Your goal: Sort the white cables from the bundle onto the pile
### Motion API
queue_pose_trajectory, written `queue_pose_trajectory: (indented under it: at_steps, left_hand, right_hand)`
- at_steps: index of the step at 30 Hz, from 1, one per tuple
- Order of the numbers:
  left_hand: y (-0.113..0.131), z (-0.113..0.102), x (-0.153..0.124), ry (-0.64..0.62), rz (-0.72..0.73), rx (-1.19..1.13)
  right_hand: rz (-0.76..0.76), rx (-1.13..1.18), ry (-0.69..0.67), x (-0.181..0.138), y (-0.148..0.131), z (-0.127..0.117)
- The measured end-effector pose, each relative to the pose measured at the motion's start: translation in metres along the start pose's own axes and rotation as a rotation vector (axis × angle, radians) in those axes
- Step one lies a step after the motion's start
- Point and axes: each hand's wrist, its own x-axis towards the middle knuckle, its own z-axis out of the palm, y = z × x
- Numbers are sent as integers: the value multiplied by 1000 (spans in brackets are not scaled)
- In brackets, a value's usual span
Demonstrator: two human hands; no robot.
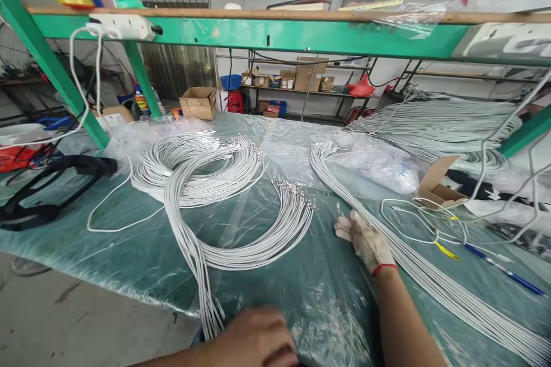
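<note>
The looped bundle of white cables (pixel 206 206) lies on the green worktable (pixel 129 252), its strands gathered into a tail that runs to the near table edge. There the bare left hand (pixel 253 338) sits closed over that tail, fingers curled down, though the grip itself is partly hidden at the frame's bottom. The cables look thin, limp and light singly, but springy as a mass, so the loops will likely fan apart unless held where the strands run together; the tail seems the best place to grasp, the metal-tipped ends (pixel 297 192) the worst, since they snag.

Right of the bundle, the gloved right hand (pixel 365 240) rests flat and open on a second, straighter run of cables (pixel 430 281), pressing rather than gripping. Beyond that run lie a small open cardboard box (pixel 439 186), loose clear plastic bags (pixel 379 163) and a blue pen (pixel 508 272).

Clear plastic sheeting covers the table, which looks slick, so cables should slide easily. Left of the bundle a black strap (pixel 47 189) lies. Above it a green shelf beam (pixel 275 34) carries a white power strip (pixel 120 27); behind stand shelves with cartons (pixel 297 80)
</note>
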Motion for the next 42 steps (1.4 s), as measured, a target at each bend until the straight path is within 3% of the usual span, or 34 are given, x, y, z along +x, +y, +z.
queue_pose_trajectory:
  at_steps: [3,7,10,18,22,28,33,38,40,42]
  left_hand:
    - [-23,-52,-11,200,-167,488]
    - [-57,-87,-35,223,-219,784]
    - [-64,-95,-42,215,-155,802]
    - [-56,-118,-38,307,-26,557]
    - [-50,-115,-35,260,-104,471]
    - [-13,-91,9,1,-138,138]
    - [-7,-89,45,121,-160,-239]
    - [-29,-75,47,122,-198,-265]
    - [-37,-67,42,146,-223,-277]
    - [-43,-60,37,173,-238,-304]
  right_hand:
    - [59,-43,-22,-2,0,0]
    - [105,-87,-34,-6,-4,1]
    - [135,-180,-28,-11,-11,5]
    - [146,-218,-4,-21,-23,13]
    - [139,-185,2,-21,-21,14]
    - [80,-132,13,-22,-16,14]
    - [-4,-42,54,-28,-11,23]
    - [-126,19,267,-33,-36,10]
    - [-190,28,370,-50,-53,-3]
    - [-210,-17,386,-84,-63,-9]
